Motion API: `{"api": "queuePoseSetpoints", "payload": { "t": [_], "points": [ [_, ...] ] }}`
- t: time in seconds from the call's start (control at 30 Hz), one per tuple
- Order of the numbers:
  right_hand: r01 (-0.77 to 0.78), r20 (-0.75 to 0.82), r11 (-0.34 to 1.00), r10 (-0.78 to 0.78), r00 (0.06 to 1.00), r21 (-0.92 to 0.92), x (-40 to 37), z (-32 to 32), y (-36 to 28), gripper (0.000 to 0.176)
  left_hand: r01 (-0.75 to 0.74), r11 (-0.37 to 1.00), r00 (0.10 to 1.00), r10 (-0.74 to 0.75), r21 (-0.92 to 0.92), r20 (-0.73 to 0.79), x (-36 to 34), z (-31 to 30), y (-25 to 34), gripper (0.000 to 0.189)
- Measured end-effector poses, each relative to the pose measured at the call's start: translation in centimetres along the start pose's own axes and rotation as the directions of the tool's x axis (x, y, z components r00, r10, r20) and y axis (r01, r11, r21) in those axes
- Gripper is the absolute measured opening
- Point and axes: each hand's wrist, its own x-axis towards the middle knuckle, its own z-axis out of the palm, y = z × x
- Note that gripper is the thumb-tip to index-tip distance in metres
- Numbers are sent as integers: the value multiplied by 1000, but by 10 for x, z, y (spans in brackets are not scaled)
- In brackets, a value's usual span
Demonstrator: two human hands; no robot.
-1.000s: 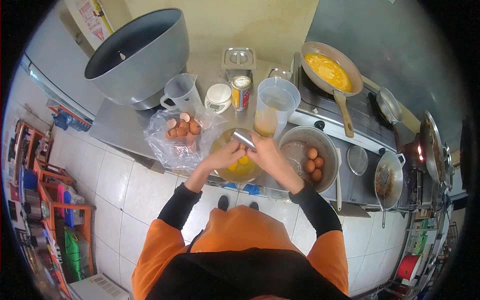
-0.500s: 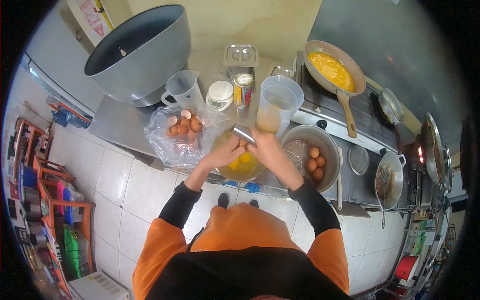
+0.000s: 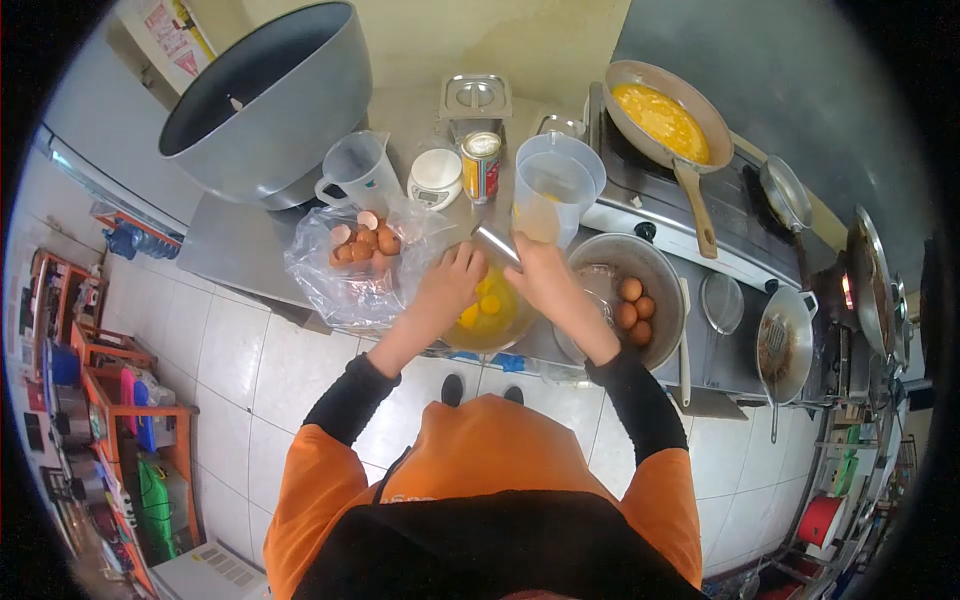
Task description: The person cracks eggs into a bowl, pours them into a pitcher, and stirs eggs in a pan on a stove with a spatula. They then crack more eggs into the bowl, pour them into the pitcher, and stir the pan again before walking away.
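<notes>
My right hand (image 3: 541,272) is closed around a shiny metal cylinder (image 3: 497,244) at the far right rim of a bowl (image 3: 484,345). Several yellow egg yolks (image 3: 488,303) lie in clear egg white inside that bowl. Over its left side, my left hand (image 3: 452,284) has curled fingers; whatever they hold is hidden. Left of the bowl, a clear plastic bag (image 3: 312,270) bears several broken brown eggshells (image 3: 366,243). To the right stands a grey pot (image 3: 661,268) with several whole brown eggs (image 3: 627,314) in it.
Behind the bowl stand a translucent pitcher (image 3: 560,185), a can (image 3: 481,168), a white kitchen scale (image 3: 435,180) and a measuring jug (image 3: 358,170). A pan (image 3: 697,165) of yellow egg mixture sits on the stove (image 3: 640,215). A large grey vessel (image 3: 290,120) is at back left.
My hands have moved apart: the left to the left, the right slightly rightward and up with the metal cylinder. More of the yolks now shows. The view has shifted slightly.
</notes>
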Motion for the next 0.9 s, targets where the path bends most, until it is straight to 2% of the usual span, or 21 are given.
{"api": "queuePoseSetpoints", "payload": {
  "t": [0.07,0.27,0.37,0.4,0.47,0.57,0.6,0.67,0.73,0.8,0.83,0.9],
  "points": [
    [-9,-9,1000,9,1000,-10,0,2,0,22,-15,990,997,26,138,-78,1,7,3,32],
    [-56,-3,998,56,998,12,-1,3,1,21,-19,980,996,36,199,-87,2,-10,8,28],
    [-78,18,997,78,997,16,1,0,2,20,32,993,997,-24,112,-74,1,-10,4,35],
    [-73,13,997,73,997,16,2,0,2,20,105,994,993,-107,-44,-57,1,-12,3,37],
    [-71,4,997,71,997,26,7,0,2,22,248,905,965,-260,-345,9,-1,-20,2,42],
    [-40,-12,996,41,999,84,28,4,-6,26,127,800,895,-348,-587,-281,-4,-17,-21,49],
    [-9,-23,993,12,1000,118,41,4,-16,25,182,827,849,-405,-532,-339,-7,-24,-28,50],
    [65,-38,984,-60,998,164,69,11,-37,24,243,793,738,-525,-559,-423,-14,-32,-58,51],
    [145,-46,973,-139,989,180,97,25,-61,22,371,714,626,-665,-595,-408,-20,-56,-79,50],
    [309,-135,932,-287,948,188,120,48,-76,20,434,768,646,-629,-470,-432,-27,-68,-107,51],
    [271,-57,948,-265,963,166,130,65,-80,21,463,788,657,-612,-406,-440,-32,-71,-116,51],
    [200,98,974,-211,973,111,141,93,-81,23,549,829,711,-531,-109,-461,-49,-63,-121,49]
  ]
}}
